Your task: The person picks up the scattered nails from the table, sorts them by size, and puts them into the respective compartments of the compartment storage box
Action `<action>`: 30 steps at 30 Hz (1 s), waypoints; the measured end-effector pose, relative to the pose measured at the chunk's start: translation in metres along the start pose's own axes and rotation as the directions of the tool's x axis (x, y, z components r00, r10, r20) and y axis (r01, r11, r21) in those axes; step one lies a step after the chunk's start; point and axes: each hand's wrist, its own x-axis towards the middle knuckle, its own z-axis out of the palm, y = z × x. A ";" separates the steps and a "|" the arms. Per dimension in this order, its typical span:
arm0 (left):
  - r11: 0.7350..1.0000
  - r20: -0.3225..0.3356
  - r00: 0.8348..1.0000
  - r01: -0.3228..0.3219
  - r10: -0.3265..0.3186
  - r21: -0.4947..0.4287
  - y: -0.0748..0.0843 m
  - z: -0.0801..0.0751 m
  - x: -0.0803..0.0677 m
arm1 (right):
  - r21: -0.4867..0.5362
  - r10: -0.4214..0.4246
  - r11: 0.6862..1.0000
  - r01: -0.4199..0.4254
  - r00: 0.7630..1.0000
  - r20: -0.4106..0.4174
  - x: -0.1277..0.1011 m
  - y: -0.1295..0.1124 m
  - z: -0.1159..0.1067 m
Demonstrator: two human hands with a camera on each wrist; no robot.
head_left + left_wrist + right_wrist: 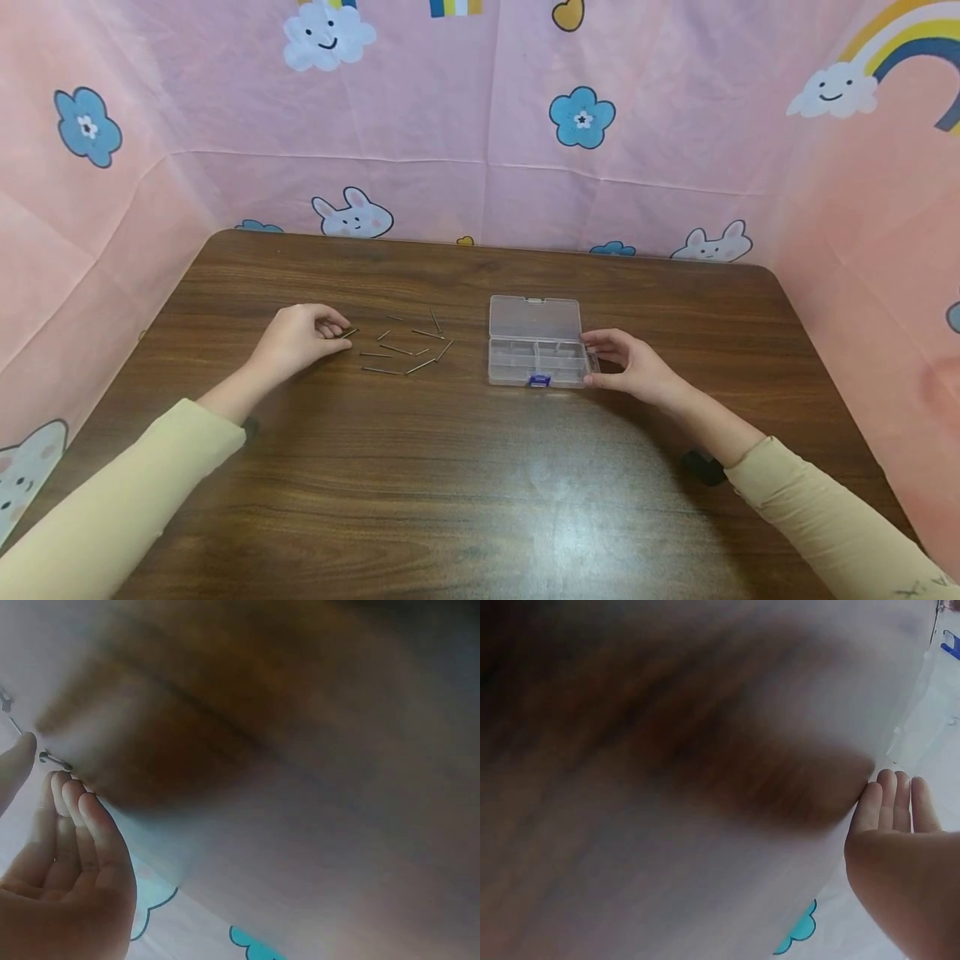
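Note:
My left hand [303, 335] is low over the table at the left, thumb and fingertips apart on either side of a thin metal nail [351, 332]. The left wrist view shows this nail [57, 760] by the fingertips, its wider head toward the thumb. Several more loose nails [396, 349] of different lengths lie scattered just to the right. My right hand [630, 367] grips the right end of a clear plastic compartment box [513, 375], fingers at the back and thumb at the front corner. Its lid [534, 318] is raised at the back, and a blue latch [539, 381] sits in front.
The brown wooden table [450, 492] has rounded far corners. A pink patterned cloth [420, 108] hangs behind it and along both sides. Glare lies on the tabletop in front of the box.

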 end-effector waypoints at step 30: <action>0.996 0.044 0.999 0.002 0.002 -0.089 0.021 0.007 0.020 | -0.118 -0.024 0.993 0.022 0.999 -0.021 0.003 0.003 0.002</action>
